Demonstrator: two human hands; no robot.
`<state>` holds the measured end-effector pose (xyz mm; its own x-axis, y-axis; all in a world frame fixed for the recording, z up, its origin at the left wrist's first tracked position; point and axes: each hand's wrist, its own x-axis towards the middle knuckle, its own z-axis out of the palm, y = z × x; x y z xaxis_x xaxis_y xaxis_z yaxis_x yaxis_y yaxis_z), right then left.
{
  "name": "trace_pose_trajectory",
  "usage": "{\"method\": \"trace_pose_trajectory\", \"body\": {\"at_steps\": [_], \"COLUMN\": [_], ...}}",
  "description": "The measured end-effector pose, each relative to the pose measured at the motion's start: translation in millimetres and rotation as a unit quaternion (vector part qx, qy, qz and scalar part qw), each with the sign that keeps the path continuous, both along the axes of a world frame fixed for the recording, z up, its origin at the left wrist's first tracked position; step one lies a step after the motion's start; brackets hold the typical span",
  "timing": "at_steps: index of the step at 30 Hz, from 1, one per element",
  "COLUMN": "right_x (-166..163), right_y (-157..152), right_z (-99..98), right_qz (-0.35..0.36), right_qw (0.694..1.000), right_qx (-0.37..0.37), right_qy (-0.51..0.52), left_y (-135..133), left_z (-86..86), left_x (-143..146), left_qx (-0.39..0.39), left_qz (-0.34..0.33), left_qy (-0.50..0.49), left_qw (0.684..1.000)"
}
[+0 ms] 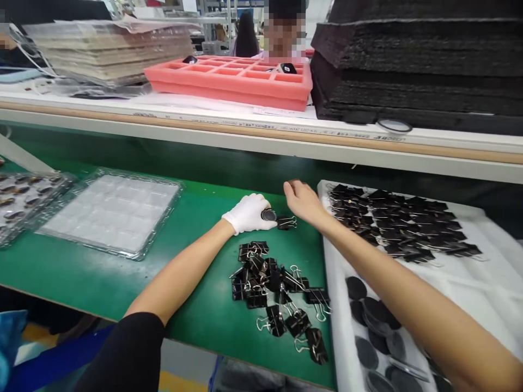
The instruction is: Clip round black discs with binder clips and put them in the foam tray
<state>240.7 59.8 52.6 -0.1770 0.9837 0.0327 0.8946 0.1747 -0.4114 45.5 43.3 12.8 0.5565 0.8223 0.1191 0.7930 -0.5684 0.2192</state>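
Observation:
My left hand [248, 214], in a white glove, rests on the green mat [204, 218] with its fingers closed round a small dark round disc [268, 215]. A black binder clip [286, 222] lies right beside that disc. My bare right hand [301, 200] reaches over the mat just past the clip, fingers curled; whether anything is in them is hidden. A heap of black binder clips [278, 296] lies on the mat nearer to me. At right, a white foam tray [469, 283] carries clipped pieces [400, 223] in rows and several loose dark discs [373, 321].
Clear plastic blister trays [114, 212] lie at the left of the mat. The shelf above holds a pink foam tray [232, 81], stacked sheets [106, 49] and black foam stacks [417, 60]. A person sits beyond the shelf.

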Motion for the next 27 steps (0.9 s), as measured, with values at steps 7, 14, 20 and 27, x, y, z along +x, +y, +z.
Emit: {"method": "trace_pose_trajectory", "body": {"at_steps": [7,14,20,27], "right_x": [-26.2,-14.4,-10.8,-9.1], "right_y": [3.8,0.6,1.9,2.7], "right_z": [-31.3,-43.3,-53.2,-54.0], "right_qz": [-0.118,-0.103,-0.13,-0.123], "right_qw": [0.99,0.991,0.985,0.986], "right_qx": [-0.058,-0.006,0.006,0.009], "right_qy": [0.053,0.082,0.11,0.116], "left_y": [-0.2,-1.8,-4.7,-6.2], "left_z": [0.7,4.0,3.5,-0.4], "left_x": [-2.7,-1.9,6.1,8.7], "left_qx": [-0.013,-0.041,-0.063,-0.052], "left_qz": [-0.027,-0.072,-0.077,-0.066], "left_qy": [-0.007,-0.016,0.005,0.013], "left_qw": [1.0,0.996,0.995,0.996]}}
